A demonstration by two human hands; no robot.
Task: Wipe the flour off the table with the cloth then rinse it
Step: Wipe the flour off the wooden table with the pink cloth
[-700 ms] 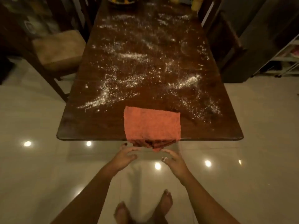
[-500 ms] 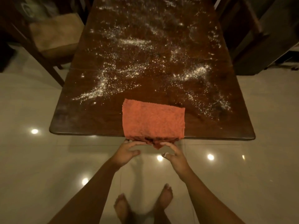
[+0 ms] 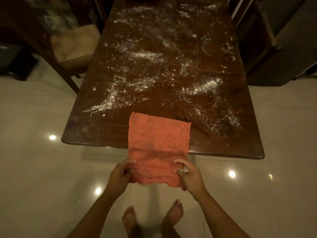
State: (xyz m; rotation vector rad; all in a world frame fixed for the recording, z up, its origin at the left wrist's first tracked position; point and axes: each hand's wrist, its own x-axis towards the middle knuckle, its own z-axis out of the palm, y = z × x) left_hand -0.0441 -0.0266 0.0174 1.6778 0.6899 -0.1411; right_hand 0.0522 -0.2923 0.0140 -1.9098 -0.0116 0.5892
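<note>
Pale glossy floor tiles [image 3: 34, 169] surround a dark wooden table [image 3: 103, 134], with a cushioned chair [image 3: 73, 43] at its left side. White flour [image 3: 205, 85] lies scattered in streaks and specks over most of the tabletop. The cloth [image 3: 157, 140] is orange-red, nubbly terry with a ragged near hem; its far half lies flat on the table's near edge, its near half extends past the edge, held taut. The left hand [image 3: 120, 176] grips the left border, fingers curled under and thumb on top. The right hand [image 3: 190, 176] pinches the right border between thumb and bent fingers
</note>
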